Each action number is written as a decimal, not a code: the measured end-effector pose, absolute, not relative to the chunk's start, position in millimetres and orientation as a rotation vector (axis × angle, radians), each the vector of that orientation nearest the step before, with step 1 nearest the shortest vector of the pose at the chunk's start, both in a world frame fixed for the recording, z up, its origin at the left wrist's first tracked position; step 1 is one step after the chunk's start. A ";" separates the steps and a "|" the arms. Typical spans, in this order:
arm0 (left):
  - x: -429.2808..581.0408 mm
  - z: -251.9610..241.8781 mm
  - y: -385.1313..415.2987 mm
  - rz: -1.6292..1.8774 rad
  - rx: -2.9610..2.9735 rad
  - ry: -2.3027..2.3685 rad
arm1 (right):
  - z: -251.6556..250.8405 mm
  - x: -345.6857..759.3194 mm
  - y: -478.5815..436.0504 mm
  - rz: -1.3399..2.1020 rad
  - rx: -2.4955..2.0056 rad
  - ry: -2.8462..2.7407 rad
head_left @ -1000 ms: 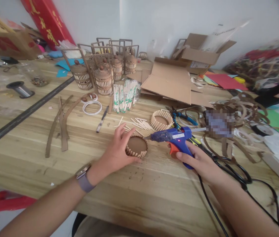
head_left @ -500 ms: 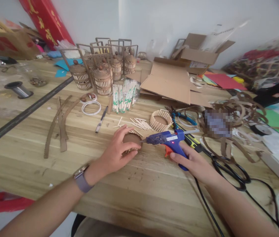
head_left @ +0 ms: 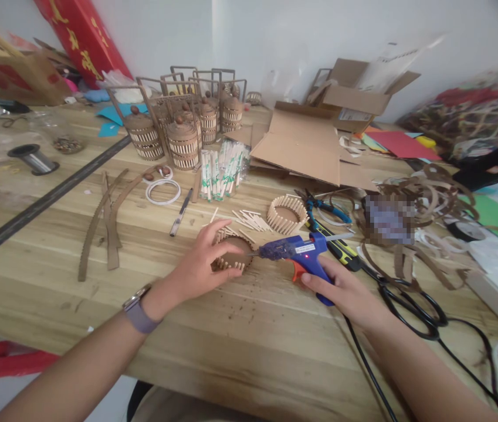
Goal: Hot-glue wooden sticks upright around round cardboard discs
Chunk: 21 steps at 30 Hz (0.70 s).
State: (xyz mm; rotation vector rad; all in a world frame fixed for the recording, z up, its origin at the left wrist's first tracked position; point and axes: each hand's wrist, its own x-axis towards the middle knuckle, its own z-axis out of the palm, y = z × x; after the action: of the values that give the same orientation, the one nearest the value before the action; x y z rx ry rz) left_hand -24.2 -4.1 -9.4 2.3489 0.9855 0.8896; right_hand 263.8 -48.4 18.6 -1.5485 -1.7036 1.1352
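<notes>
A round brown cardboard base [head_left: 236,258] lies on the wooden table, with short wooden sticks standing along part of its rim. My left hand [head_left: 200,258], wearing a watch, curves around the base's left side, its thumb at the near rim and its fingers reaching over and behind. In my right hand [head_left: 341,287] is a blue glue gun [head_left: 305,252] with an orange trigger and a lit red dot. Its nozzle points left, at the right rim of the base; whether it touches cannot be made out. A pale glue stick [head_left: 341,236] protrudes from its back.
Loose wooden sticks [head_left: 251,220] and a finished-looking stick ring [head_left: 287,214] lie behind the base. Pliers [head_left: 328,208], a yellow-black cutter [head_left: 341,249] and scissors [head_left: 416,310] are at right. Lidded miniature baskets [head_left: 183,143] and cardboard [head_left: 301,143] stand farther back.
My left hand has shifted slightly left, uncovering more of the base and the sticks on its left side. The glue gun has moved slightly left, its nozzle staying near the base's right rim.
</notes>
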 end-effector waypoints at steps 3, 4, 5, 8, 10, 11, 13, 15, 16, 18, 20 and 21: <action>-24.0 -9.0 -3.2 0.882 2.298 0.960 | 17.8 264.7 -48.8 1.142 -1.537 -1.714; -23.9 -9.1 -3.3 0.881 2.285 0.952 | 18.3 264.5 -48.8 1.147 -1.536 -1.718; -23.9 -9.3 -3.5 0.880 2.277 0.946 | 19.1 264.1 -48.8 1.151 -1.536 -1.723; -24.0 -11.2 -3.9 0.891 2.257 0.968 | 21.8 262.2 -48.9 1.173 -1.546 -1.726; -23.5 -13.6 -4.1 0.921 2.260 1.001 | 22.5 260.6 -49.7 1.163 -1.562 -1.703; -22.8 -15.1 -4.1 0.938 2.269 1.022 | 22.4 259.8 -50.2 1.147 -1.574 -1.687; -20.3 -18.7 -4.3 0.959 2.297 1.075 | 21.3 258.0 -51.3 1.109 -1.589 -1.652; -16.8 -22.2 -4.6 0.953 2.310 1.136 | 19.7 256.0 -52.2 1.102 -1.575 -1.623; -15.0 -23.8 -4.8 0.945 2.309 1.158 | 18.9 255.0 -52.5 1.111 -1.560 -1.608; -12.0 -26.2 -5.1 0.935 2.301 1.179 | 17.6 253.4 -52.8 1.152 -1.522 -1.595; -10.0 -27.8 -5.3 0.935 2.291 1.188 | 16.5 252.2 -52.9 1.196 -1.499 -1.609; -9.4 -28.2 -5.2 0.939 2.288 1.194 | 16.1 251.8 -52.9 1.215 -1.498 -1.624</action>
State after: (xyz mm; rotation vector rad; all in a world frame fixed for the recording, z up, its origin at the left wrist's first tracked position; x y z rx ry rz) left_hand -9.4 -5.2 -28.2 2.2877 1.1938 0.9390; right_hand 251.8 -52.9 16.1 -1.4981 -1.6243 1.2149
